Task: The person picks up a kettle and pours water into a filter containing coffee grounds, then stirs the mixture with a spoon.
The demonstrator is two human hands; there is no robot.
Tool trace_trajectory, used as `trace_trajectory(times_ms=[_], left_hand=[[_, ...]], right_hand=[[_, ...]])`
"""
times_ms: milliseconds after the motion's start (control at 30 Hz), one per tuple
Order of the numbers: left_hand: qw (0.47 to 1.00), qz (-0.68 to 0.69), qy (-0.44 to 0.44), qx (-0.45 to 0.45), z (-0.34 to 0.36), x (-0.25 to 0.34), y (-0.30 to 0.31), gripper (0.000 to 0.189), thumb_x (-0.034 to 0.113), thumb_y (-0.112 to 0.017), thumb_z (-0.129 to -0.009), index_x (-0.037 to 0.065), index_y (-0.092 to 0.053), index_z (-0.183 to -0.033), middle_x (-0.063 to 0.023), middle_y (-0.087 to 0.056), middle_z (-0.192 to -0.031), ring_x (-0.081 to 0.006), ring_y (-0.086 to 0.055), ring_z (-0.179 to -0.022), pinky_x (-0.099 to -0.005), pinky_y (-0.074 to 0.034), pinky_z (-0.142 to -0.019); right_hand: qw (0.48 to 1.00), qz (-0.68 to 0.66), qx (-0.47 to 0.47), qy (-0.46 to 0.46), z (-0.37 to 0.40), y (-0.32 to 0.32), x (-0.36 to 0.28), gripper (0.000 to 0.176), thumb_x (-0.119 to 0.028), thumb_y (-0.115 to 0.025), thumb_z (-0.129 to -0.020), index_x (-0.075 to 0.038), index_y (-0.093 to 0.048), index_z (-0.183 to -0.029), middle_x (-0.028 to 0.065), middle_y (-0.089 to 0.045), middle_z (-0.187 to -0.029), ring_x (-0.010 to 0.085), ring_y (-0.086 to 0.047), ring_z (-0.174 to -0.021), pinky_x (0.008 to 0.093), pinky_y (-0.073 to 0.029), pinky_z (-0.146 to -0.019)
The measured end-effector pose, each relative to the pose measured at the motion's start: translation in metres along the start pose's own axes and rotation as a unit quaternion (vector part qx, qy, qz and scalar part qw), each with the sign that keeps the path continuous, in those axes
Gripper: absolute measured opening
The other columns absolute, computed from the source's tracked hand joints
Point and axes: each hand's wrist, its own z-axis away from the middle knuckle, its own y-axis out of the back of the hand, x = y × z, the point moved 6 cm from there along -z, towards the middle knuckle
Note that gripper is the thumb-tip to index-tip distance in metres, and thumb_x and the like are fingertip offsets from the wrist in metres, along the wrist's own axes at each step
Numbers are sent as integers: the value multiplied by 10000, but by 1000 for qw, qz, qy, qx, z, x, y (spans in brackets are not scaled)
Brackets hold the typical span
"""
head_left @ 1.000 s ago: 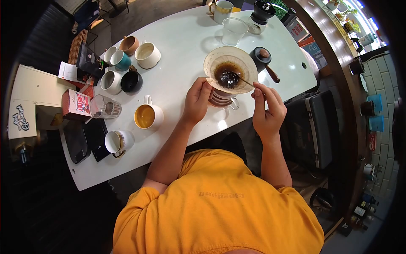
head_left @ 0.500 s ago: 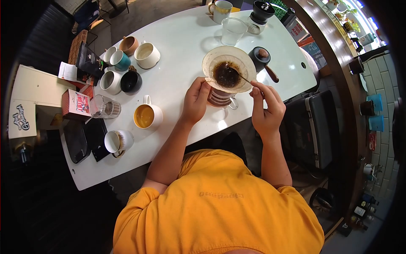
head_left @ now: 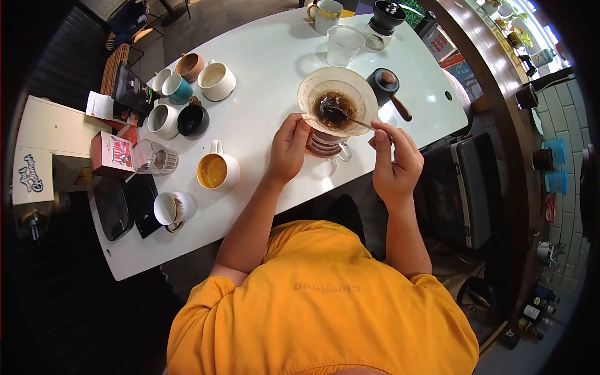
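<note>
A coffee dripper lined with a paper filter (head_left: 309,89) sits on a glass server (head_left: 325,145) holding brown liquid. Wet dark coffee grounds (head_left: 331,111) fill the bottom of the filter. My left hand (head_left: 290,149) is closed at the dripper's near left edge, thumb and fingers gripping it; whether paper or dripper wall is between them is partly hidden. Between the thumb and fingers of my right hand (head_left: 398,161) is the handle of a metal spoon (head_left: 361,123). The spoon's bowl dips into the wet grounds.
Beyond the dripper stand a clear plastic cup (head_left: 345,47), a hand grinder (head_left: 388,19) and a dark wooden-handled pot (head_left: 382,87). To the left are a yellow-lined mug (head_left: 215,172), a black cup (head_left: 193,121), several other cups and a drinking glass (head_left: 154,157).
The spoon has shifted in the grounds, its bowl now showing more clearly and its handle lying flatter. My right hand has moved slightly; my left hand stays put.
</note>
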Motion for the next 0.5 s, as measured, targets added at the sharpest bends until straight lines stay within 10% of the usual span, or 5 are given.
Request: trace_trajectory(times_ms=[500], left_hand=[[1000, -2, -4, -2, 0, 0, 0, 208, 197, -413, -1005, 27, -533, -1001, 40, -492, -777, -34, -428, -713, -187, -387, -666]], right_hand=[[999, -1, 7, 35, 2, 2, -7, 116, 58, -596, -838, 50, -644, -943, 114, -631, -746, 135, -613, -600, 212, -465, -556]])
